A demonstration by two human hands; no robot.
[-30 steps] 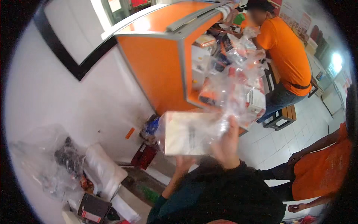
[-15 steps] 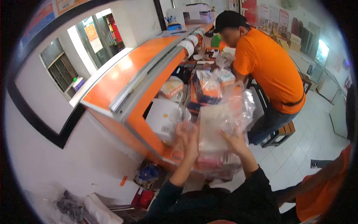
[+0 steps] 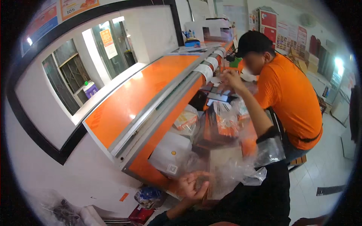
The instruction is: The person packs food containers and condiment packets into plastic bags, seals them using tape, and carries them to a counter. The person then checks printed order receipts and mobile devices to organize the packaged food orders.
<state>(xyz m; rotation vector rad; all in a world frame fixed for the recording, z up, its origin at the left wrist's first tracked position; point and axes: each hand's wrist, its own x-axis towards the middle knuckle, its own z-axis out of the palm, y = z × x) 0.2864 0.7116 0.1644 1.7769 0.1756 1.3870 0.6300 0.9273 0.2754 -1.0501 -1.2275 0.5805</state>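
My left hand (image 3: 194, 185) is at the near end of the counter, its fingers loosely curled and the thumb apart. It rests by clear plastic bags, beside a white box (image 3: 171, 152) with a yellow dot. My right arm stretches far forward. My right hand (image 3: 232, 81), fingers bent and apart, hovers above papers and a phone-like device with a bright screen (image 3: 217, 97); I see nothing held in it. Between my hands lie a flat beige packet (image 3: 225, 157), crumpled clear plastic (image 3: 235, 171) and orange-and-white packages (image 3: 226, 122).
A co-worker in an orange shirt (image 3: 292, 98) and black cap leans over the counter at the right. The raised orange counter top (image 3: 151, 83) runs along the left, with white paper rolls (image 3: 204, 71) on its edge. A blue pen holder (image 3: 192, 43) stands farther back.
My right hand has left the beige packet and plastic and reached far forward. My left hand has moved slightly lower and nearer. The view has shifted, and the beige packet appears lower.
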